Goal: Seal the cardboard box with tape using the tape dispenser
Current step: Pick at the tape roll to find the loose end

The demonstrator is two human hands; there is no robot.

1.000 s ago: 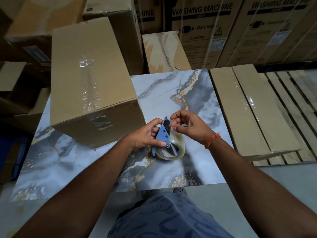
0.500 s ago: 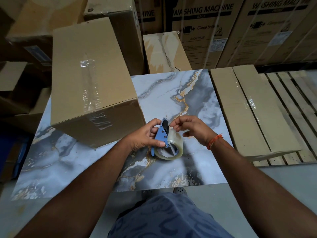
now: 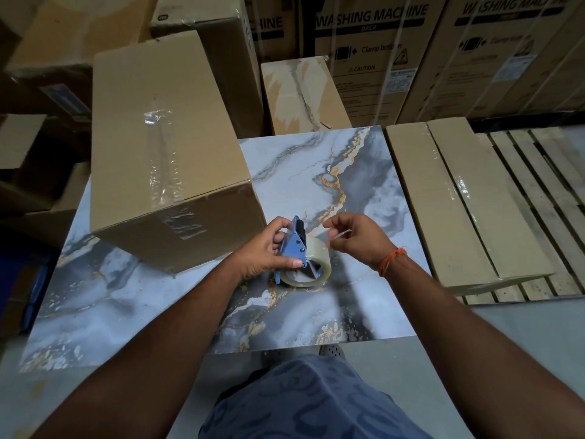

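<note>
A blue tape dispenser (image 3: 296,247) with a roll of clear tape (image 3: 308,266) rests on the marble-patterned table (image 3: 316,172), held by my left hand (image 3: 269,248). My right hand (image 3: 357,237) is just right of the roll, thumb and forefinger pinching a short free end of clear tape drawn off it. The closed cardboard box (image 3: 164,153) stands on the table's left half, a strip of clear tape running along its top and down its near face. The box sits just left of my left hand, apart from it.
A long flat cardboard carton (image 3: 459,198) lies on a wooden pallet (image 3: 544,191) to the right of the table. Large washing-machine cartons (image 3: 380,58) and other boxes (image 3: 304,93) stand behind. More boxes fill the left side.
My right hand has moved right, away from the dispenser head, pulling a short tail of tape off the roll. My left hand and the dispenser have stayed in place.
</note>
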